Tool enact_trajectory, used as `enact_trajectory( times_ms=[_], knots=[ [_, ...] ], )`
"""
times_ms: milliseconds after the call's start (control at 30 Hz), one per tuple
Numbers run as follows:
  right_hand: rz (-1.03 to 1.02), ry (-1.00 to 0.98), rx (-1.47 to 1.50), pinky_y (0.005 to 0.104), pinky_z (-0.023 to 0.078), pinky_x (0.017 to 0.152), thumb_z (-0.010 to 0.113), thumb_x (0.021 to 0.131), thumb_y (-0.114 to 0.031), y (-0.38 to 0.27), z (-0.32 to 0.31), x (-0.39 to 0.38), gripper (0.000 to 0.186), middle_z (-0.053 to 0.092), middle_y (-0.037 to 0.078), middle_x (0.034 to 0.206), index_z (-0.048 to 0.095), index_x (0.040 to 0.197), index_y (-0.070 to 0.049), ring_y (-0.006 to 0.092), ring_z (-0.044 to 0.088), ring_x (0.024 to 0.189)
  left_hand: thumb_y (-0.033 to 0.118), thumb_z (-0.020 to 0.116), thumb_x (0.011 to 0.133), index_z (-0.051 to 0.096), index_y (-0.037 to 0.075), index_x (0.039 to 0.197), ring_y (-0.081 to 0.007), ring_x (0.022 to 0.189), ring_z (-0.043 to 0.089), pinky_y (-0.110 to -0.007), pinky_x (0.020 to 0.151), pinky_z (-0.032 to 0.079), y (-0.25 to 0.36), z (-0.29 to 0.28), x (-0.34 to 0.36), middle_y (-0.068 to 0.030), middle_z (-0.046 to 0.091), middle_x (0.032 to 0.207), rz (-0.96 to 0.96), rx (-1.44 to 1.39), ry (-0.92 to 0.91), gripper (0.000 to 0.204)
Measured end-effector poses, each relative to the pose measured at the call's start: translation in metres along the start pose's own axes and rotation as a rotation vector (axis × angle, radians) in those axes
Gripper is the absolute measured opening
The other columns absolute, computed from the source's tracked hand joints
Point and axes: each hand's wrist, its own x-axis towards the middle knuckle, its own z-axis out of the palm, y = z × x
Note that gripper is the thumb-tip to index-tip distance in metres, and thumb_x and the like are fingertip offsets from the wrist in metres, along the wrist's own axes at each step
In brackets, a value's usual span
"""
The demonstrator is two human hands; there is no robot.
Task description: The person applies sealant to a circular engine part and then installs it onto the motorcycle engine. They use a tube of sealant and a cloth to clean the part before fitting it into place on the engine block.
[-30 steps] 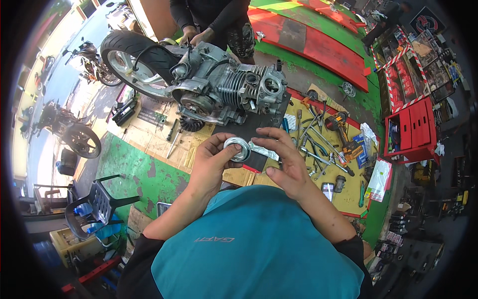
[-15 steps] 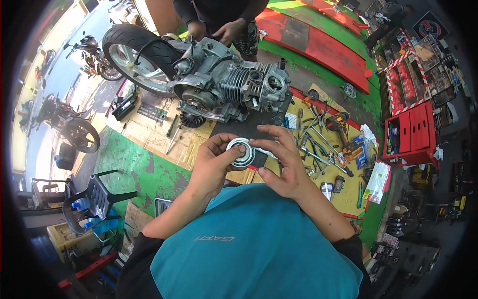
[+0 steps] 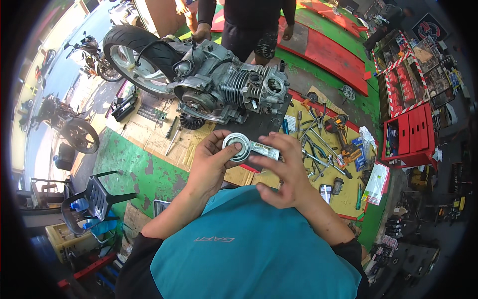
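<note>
In front of my chest, my left hand (image 3: pixel 213 154) grips a ring-shaped silver metal part (image 3: pixel 242 140). The thumb lies across its face and the fingers curl behind its left edge. My right hand (image 3: pixel 284 174) is just to the right, fingers spread and bent, holding nothing that I can see. Between the ring and the right fingers shows a flat silver tube-like item (image 3: pixel 265 150) with a printed label; whether it touches either hand I cannot tell. Ahead of my hands stands a grey finned engine (image 3: pixel 234 84) joined to a black-tyred wheel (image 3: pixel 142 60).
On the yellow board to the right lie a cordless drill (image 3: pixel 343 132), a phone (image 3: pixel 325 193) and several wrenches and pliers. Cardboard (image 3: pixel 149 130) lies left of the engine. A person (image 3: pixel 253 25) stands behind it. A dark plastic chair (image 3: pixel 97 197) stands at left, a red cabinet (image 3: pixel 413 130) at right.
My left hand has shifted slightly left with the ring. My right hand has drawn back toward me, uncovering the silver item. The person behind the engine has straightened, one arm now hanging at the side.
</note>
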Motion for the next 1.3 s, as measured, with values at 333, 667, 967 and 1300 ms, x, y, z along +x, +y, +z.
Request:
enact_trajectory(
  times_ms=[333,667,967,1300],
  knots=[
    [0.34,-0.002,1.092,0.0476,0.013,0.122,0.051,0.089,-0.051,0.014,0.02,-0.006,0.074,0.031,0.018,0.159,0.055,0.143,0.0,0.0312,0.024,0.15,0.004,0.069,0.094,0.061,-0.003,0.117,-0.0147,0.093,0.07,-0.03,0.081,0.061,0.0,-0.001,-0.006,-0.0094,0.069,0.104,-0.056,0.013,-0.086,0.026],
    [0.318,-0.075,0.69,0.0499,0.021,0.118,0.052,0.087,-0.05,0.017,0.014,-0.006,0.067,0.038,0.018,0.156,0.06,0.141,-0.012,0.0341,0.033,0.142,0.006,0.072,0.092,0.063,-0.006,0.115,-0.0155,0.089,0.071,-0.03,0.078,0.062,0.002,0.0,-0.012,-0.0102,0.071,0.102,-0.061,0.057,-0.058,0.027],
    [0.038,-0.095,-0.282,0.0539,0.024,0.111,0.073,0.07,-0.041,-0.013,-0.001,-0.003,0.066,0.045,0.011,0.153,0.067,0.131,-0.018,0.0355,0.037,0.137,0.002,0.071,0.091,0.064,-0.004,0.113,-0.0147,0.088,0.071,-0.029,0.076,0.061,0.006,0.001,-0.011,-0.0093,0.071,0.101,-0.033,0.05,-0.02,0.024],
    [-0.091,-0.075,-0.294,0.0539,0.02,0.115,0.077,0.069,-0.045,-0.017,-0.002,-0.005,0.062,0.044,0.008,0.154,0.069,0.128,-0.027,0.031,0.034,0.141,0.003,0.066,0.094,0.058,-0.001,0.11,-0.0138,0.085,0.07,-0.027,0.073,0.061,0.006,-0.001,-0.002,-0.0088,0.07,0.1,0.013,0.015,0.014,0.019]
  ],
)
